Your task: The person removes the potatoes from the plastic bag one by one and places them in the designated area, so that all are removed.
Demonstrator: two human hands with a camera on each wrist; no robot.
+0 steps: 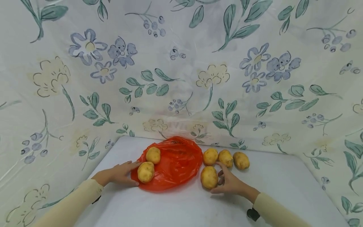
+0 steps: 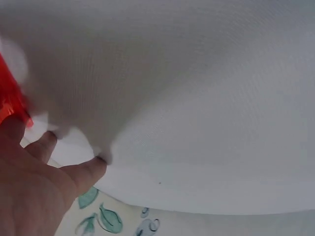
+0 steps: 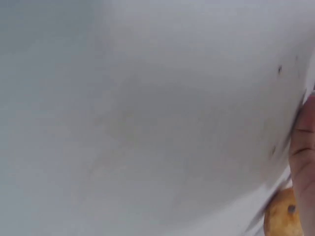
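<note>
A red plastic bag [image 1: 177, 164] lies spread on the table, and two potatoes, a rear potato [image 1: 153, 155] and a front potato [image 1: 146, 172], sit on its left part. My left hand [image 1: 122, 173] rests at the bag's left edge, fingers spread; in the left wrist view a fingertip meets the red plastic. To the right of the bag, my right hand [image 1: 231, 183] grips a potato [image 1: 209, 177] from its right side, thumb near and fingers behind. Behind it stand a yellow potato [image 1: 210, 156], a middle potato [image 1: 225, 158] and a browner potato [image 1: 241, 160] in a row.
The white table [image 1: 175, 208] ends at the back against a flower-printed sheet [image 1: 181, 94] that also hangs along both sides. A dark strap piece [image 1: 253, 214] shows below the right sleeve [image 1: 276, 211].
</note>
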